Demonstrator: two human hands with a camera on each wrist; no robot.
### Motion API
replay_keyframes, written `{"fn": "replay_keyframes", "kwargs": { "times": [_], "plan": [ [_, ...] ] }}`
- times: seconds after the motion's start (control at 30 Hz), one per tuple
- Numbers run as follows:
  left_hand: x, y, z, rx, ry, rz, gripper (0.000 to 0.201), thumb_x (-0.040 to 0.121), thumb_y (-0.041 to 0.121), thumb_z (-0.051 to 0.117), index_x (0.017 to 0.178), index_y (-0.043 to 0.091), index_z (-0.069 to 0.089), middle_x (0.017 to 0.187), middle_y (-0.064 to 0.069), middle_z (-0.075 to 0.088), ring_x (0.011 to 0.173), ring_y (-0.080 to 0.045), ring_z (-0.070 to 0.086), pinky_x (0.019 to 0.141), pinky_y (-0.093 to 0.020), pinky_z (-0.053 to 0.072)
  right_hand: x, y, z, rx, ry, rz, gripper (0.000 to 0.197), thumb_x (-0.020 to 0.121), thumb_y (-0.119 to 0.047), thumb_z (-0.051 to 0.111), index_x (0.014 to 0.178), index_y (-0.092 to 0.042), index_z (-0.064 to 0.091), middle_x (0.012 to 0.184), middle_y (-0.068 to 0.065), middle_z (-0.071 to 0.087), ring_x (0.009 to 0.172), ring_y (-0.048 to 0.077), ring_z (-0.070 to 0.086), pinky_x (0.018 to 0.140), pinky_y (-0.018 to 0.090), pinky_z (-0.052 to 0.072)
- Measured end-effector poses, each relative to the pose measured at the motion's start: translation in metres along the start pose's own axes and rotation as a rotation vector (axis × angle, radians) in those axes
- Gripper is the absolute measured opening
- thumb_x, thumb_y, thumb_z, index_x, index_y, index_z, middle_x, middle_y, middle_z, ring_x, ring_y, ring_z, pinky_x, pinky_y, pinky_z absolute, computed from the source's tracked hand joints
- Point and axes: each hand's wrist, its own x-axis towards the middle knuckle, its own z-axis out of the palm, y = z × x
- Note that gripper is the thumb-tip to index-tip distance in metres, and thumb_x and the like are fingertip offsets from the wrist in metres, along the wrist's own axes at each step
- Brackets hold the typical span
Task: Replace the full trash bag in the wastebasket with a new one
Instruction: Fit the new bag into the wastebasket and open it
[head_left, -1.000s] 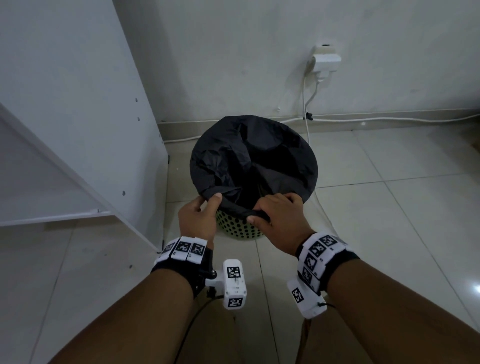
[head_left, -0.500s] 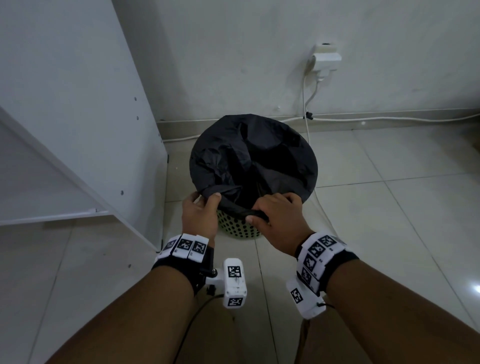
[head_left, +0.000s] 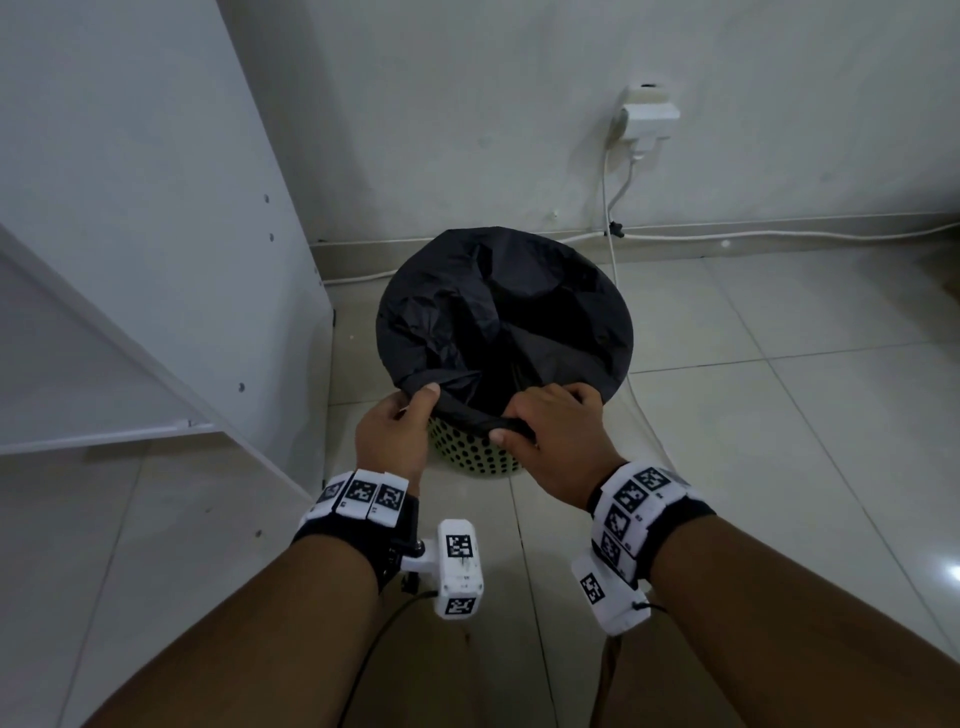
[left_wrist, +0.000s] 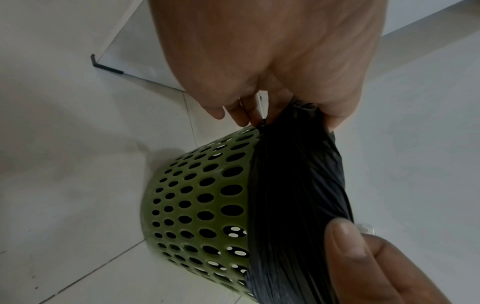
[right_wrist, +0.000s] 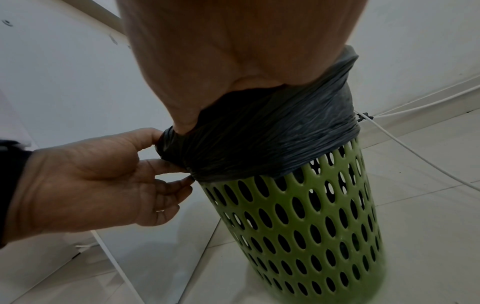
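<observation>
Black plastic of the trash bag is stretched over the rim of the green perforated wastebasket, which stands on the tiled floor near a white cabinet. Its near edge, folded over the rim, is pinched by the left hand and gripped by the curled right hand beside it.

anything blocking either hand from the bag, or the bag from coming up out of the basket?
Nothing visible. Left hand and right hand already pinch the black bag at the near rim of the green wastebasket; above it is open.
</observation>
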Motion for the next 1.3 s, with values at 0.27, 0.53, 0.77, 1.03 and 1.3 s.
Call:
{"fn": "replay_keyframes", "kwargs": {
  "times": [0.27, 0.53, 0.77, 1.03, 1.3],
  "plan": [
    [-0.006, 0.007, -0.001, -0.089, -0.062, -0.04, 0.022, 0.092, 0.034, 0.066, 0.097, 0.016, 0.077, 0.089, 0.009, 0.073, 0.087, -0.009, 0.064, 0.069, -0.017, 0.046, 0.0, -0.001, -0.001, -0.002, 0.003, -0.003, 0.039, 0.086, -0.06, 0.038, 0.09, -0.028, 0.06, 0.084, -0.01, 0.062, 0.088, 0.015, 0.057, 0.092, 0.034, 0.021],
    [-0.005, 0.009, 0.012, -0.301, 0.069, -0.032, 0.051, 0.087, 0.01, 0.074, 0.133, 0.008, 0.051, 0.097, 0.001, 0.071, 0.09, -0.005, 0.068, 0.067, -0.011, 0.051, 0.001, 0.001, -0.001, -0.005, -0.02, 0.0, 0.043, 0.085, -0.062, 0.035, 0.092, -0.028, 0.061, 0.087, -0.01, 0.062, 0.091, 0.014, 0.057, 0.092, 0.033, 0.02],
    [0.0, 0.007, 0.011, -0.092, 0.024, 0.059, 0.049, 0.09, 0.029, 0.066, 0.134, 0.009, 0.055, 0.112, -0.003, 0.073, 0.091, -0.007, 0.067, 0.064, -0.007, 0.045, 0.002, -0.004, 0.0, -0.011, -0.007, 0.019, 0.043, 0.085, -0.062, 0.034, 0.09, -0.028, 0.06, 0.086, -0.009, 0.062, 0.091, 0.014, 0.057, 0.093, 0.035, 0.02],
    [0.003, 0.02, 0.017, -0.082, 0.001, -0.1, 0.027, 0.096, 0.022, 0.061, 0.119, 0.007, 0.062, 0.091, 0.004, 0.066, 0.076, -0.008, 0.058, 0.056, -0.018, 0.037, 0.003, -0.006, 0.0, -0.023, -0.005, 0.037, 0.044, 0.083, -0.062, 0.035, 0.092, -0.028, 0.061, 0.089, -0.008, 0.063, 0.094, 0.015, 0.057, 0.093, 0.035, 0.02],
    [0.01, 0.021, 0.016, -0.172, -0.024, -0.258, 0.041, 0.093, 0.012, 0.066, 0.129, -0.006, 0.055, 0.111, -0.023, 0.064, 0.085, -0.025, 0.059, 0.074, -0.031, 0.048, 0.003, -0.007, -0.002, -0.024, -0.041, 0.046, 0.04, 0.086, -0.061, 0.036, 0.093, -0.028, 0.059, 0.09, -0.009, 0.061, 0.095, 0.015, 0.055, 0.095, 0.036, 0.02]
  ]
}}
